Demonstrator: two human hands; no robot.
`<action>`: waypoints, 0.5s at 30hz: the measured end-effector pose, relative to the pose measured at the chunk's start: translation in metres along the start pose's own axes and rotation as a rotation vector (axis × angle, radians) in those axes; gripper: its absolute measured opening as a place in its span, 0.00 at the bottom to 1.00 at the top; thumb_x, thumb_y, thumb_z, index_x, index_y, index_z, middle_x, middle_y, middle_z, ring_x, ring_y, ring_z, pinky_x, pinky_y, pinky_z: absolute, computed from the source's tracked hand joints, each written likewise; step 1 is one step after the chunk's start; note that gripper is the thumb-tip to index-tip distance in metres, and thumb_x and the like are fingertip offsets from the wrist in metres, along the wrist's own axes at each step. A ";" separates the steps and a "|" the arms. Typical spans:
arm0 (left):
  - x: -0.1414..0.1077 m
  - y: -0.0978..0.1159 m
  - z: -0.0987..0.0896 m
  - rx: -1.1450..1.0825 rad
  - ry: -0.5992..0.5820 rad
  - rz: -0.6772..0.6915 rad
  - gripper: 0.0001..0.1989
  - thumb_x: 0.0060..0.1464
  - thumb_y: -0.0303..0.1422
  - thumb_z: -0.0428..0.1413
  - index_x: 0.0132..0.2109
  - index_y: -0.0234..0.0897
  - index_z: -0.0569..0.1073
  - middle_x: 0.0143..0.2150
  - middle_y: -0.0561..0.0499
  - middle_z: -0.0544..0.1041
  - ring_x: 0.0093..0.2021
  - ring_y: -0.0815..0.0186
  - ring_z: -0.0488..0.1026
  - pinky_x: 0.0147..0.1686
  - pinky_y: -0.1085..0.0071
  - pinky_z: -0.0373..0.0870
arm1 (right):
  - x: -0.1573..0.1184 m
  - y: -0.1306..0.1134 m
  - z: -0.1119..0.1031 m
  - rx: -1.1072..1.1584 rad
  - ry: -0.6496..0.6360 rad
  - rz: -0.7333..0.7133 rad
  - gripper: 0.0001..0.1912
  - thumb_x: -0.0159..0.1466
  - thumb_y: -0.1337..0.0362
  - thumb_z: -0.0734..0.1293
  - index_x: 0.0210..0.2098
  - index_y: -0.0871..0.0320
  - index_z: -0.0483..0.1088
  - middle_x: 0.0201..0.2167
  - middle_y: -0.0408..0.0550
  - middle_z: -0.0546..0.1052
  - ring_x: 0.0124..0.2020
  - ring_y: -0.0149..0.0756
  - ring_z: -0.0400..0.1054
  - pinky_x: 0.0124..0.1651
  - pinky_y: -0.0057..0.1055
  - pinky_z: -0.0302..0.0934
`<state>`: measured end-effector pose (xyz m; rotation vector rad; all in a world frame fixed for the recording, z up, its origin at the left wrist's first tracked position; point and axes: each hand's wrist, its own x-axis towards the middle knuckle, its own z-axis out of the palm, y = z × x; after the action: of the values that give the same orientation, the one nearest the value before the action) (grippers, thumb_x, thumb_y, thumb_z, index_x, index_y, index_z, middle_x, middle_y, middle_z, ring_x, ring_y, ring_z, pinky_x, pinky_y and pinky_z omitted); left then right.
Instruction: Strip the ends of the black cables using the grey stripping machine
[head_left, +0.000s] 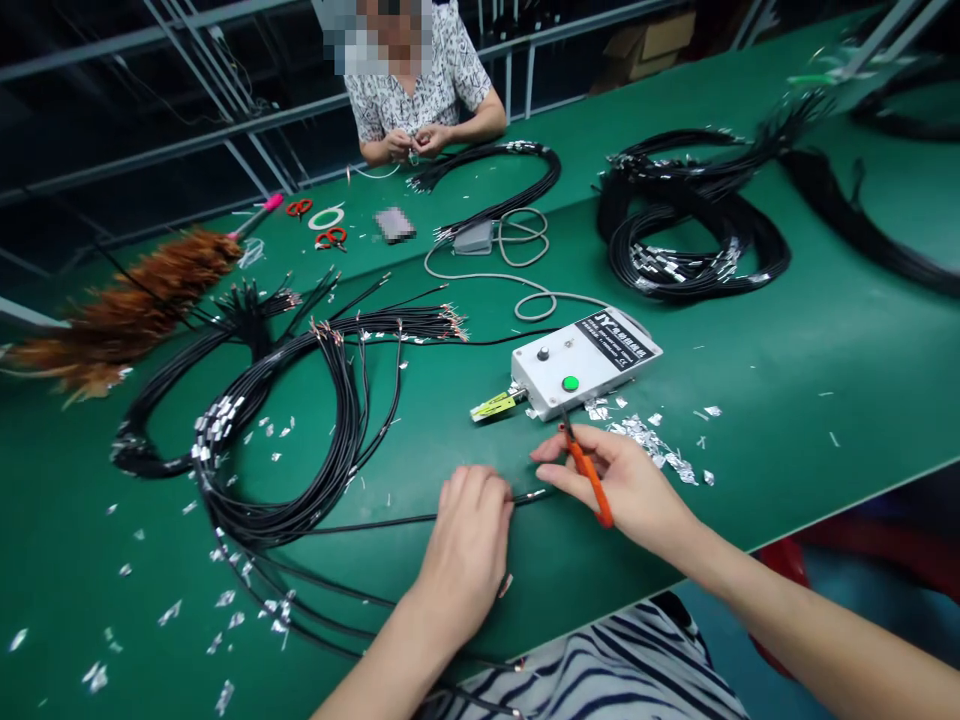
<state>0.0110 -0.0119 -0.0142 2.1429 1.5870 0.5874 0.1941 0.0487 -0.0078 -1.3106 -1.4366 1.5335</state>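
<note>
My left hand point(469, 540) is closed round a black cable point(390, 523), whose stripped, silvery end pokes out to the right of the fingers. In my right hand point(630, 485) lies a small pair of scissors point(591, 475) with orange handles, blades pointing away from me; its thumb and forefinger reach towards the cable end, apart from it. The held cable runs left to a coiled bundle of black cables point(281, 530) with silver foil bands and bare coppery ends. Just beyond my right hand sits a light grey box point(544, 375) with a green button and a yellow-labelled tip.
Foil scraps point(652, 440) lie right of the box, more at lower left. Cable coils point(697, 230) rest at back right. Across the green table point(795, 420) a co-worker point(420, 90) handles something small. A feather duster point(142, 290), red-handled scissors point(330, 238) and a tape roll point(327, 217) lie at left.
</note>
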 end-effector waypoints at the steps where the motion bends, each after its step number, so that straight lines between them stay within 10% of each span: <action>1: 0.000 0.003 -0.003 -0.065 0.016 -0.012 0.09 0.64 0.24 0.44 0.37 0.38 0.67 0.36 0.48 0.72 0.37 0.61 0.69 0.39 0.65 0.67 | -0.002 0.001 0.000 0.083 0.014 0.018 0.19 0.50 0.50 0.76 0.30 0.57 0.71 0.33 0.48 0.78 0.30 0.36 0.69 0.36 0.33 0.64; 15: -0.008 0.020 -0.018 -0.559 0.242 -0.263 0.07 0.63 0.30 0.50 0.36 0.38 0.71 0.23 0.57 0.69 0.20 0.73 0.64 0.20 0.79 0.61 | -0.014 0.003 0.044 0.729 -0.187 0.269 0.23 0.43 0.57 0.82 0.26 0.58 0.66 0.23 0.39 0.71 0.26 0.29 0.64 0.33 0.26 0.57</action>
<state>0.0145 -0.0233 0.0112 1.4722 1.5538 1.0816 0.1574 0.0214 -0.0117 -0.9404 -0.6771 2.1281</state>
